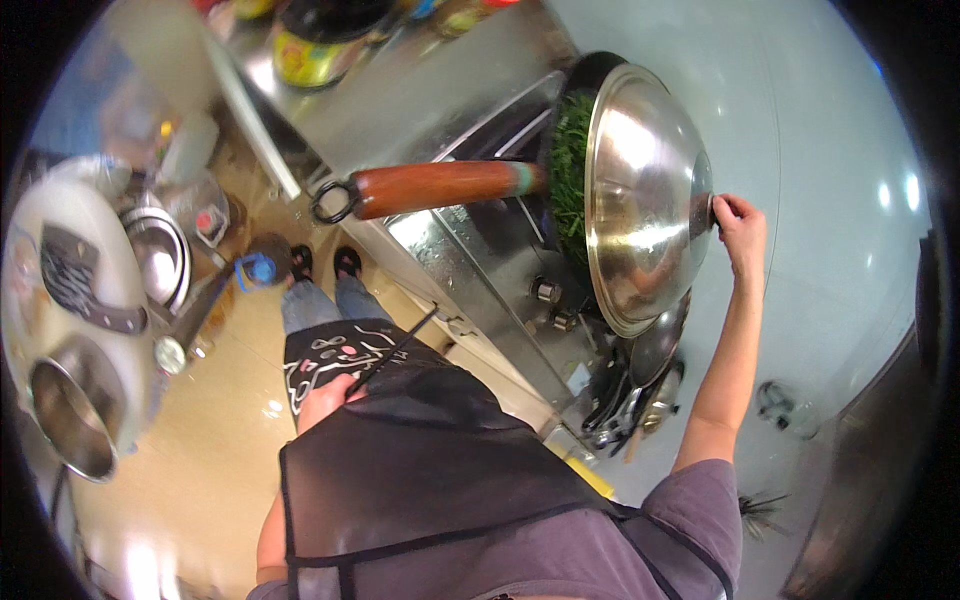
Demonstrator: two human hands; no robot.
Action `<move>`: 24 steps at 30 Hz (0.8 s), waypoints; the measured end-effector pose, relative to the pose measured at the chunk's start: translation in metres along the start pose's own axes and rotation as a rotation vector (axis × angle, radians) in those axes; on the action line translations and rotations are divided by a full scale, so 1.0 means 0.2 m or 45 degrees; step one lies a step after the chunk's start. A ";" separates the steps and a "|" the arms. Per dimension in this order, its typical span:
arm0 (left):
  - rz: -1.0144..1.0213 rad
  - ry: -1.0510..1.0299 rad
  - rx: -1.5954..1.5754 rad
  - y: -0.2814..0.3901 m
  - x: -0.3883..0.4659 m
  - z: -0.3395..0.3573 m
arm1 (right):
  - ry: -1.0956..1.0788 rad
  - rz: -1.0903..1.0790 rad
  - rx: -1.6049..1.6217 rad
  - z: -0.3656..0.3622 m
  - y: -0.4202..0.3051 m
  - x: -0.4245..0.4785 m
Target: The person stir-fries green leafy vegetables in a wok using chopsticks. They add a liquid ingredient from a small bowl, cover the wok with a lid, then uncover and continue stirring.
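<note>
My right hand (pixel 739 229) grips the knob of a domed steel lid (pixel 645 202). The lid stands tilted on edge over a dark wok (pixel 600 67) on a stove. Chopped leafy greens (pixel 571 169) show in the wok beside the lid, which hides the rest. The wok's wooden handle (pixel 442 187), with a metal ring at its end, reaches out to the left. Low in front of my black apron, my left hand (pixel 326 397) is closed around a thin dark stick (pixel 397 345), whose exact kind I cannot tell.
Ladles and other utensils (pixel 637 405) lie beside the steel stove (pixel 495 270), below its knobs. To the left, a white round surface (pixel 82 202) bears a black cleaver-like tool (pixel 71 262) and a steel pot (pixel 75 420). A yellow-labelled container (pixel 311 56) stands on the upper counter.
</note>
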State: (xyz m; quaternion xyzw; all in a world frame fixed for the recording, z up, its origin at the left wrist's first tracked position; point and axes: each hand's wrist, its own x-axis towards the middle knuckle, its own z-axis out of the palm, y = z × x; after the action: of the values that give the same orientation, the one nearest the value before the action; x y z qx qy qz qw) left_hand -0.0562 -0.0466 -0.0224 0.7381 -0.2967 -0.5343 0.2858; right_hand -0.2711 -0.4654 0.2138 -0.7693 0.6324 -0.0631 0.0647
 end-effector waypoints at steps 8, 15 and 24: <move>-0.105 0.189 -0.415 -0.22 -0.04 0.16 | -0.120 0.106 -0.060 0.18 0.00 0.14; -0.116 0.253 -0.469 -0.23 0.03 0.23 | -0.537 0.030 -0.293 0.11 -0.05 0.11; -0.021 0.203 -0.153 -0.26 0.07 0.33 | -0.688 -0.007 -0.486 0.07 -0.06 0.21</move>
State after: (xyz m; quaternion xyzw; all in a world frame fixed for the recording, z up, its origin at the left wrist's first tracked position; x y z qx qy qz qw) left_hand -0.1091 -0.0293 -0.0869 0.7623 -0.2344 -0.4930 0.3476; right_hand -0.2498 -0.5034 0.2034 -0.7582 0.5907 0.2627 0.0846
